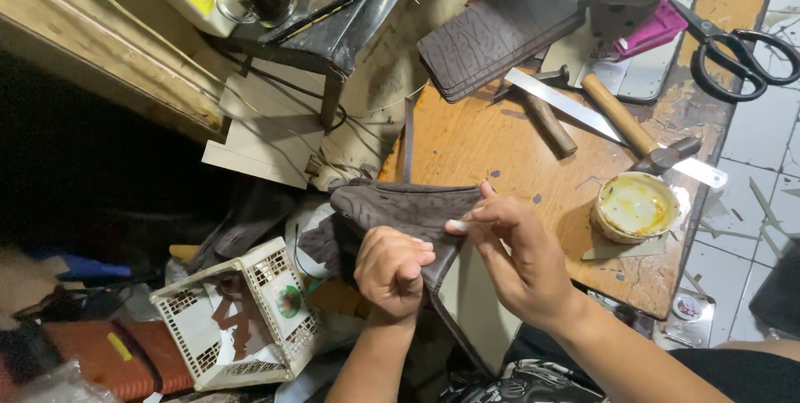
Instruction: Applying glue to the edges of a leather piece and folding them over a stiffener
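Clamped in a fist, my left hand point(392, 270) holds the edge of the dark leather piece point(408, 207) at the front lip of the wooden surface point(483, 140), while my right hand point(521, 249) pinches a small white stub point(457, 225) against that leather. At two o'clock from my right grip sits a glue pot point(637, 205), with a hammer point(637, 128), a metal ruler point(583, 111) and black scissors point(737, 53) farther out, and a white plastic crate point(242, 315) lies at eight o'clock from my left.

A worn wooden bench point(500, 145) stretches beyond the hands. On it lie a stack of dark brown leather pieces point(496, 32), a wooden-handled hammer point(633, 128), a steel ruler point(612, 126), black scissors point(737, 53) and, right of the hands, a round glue-smeared tin point(636, 207).
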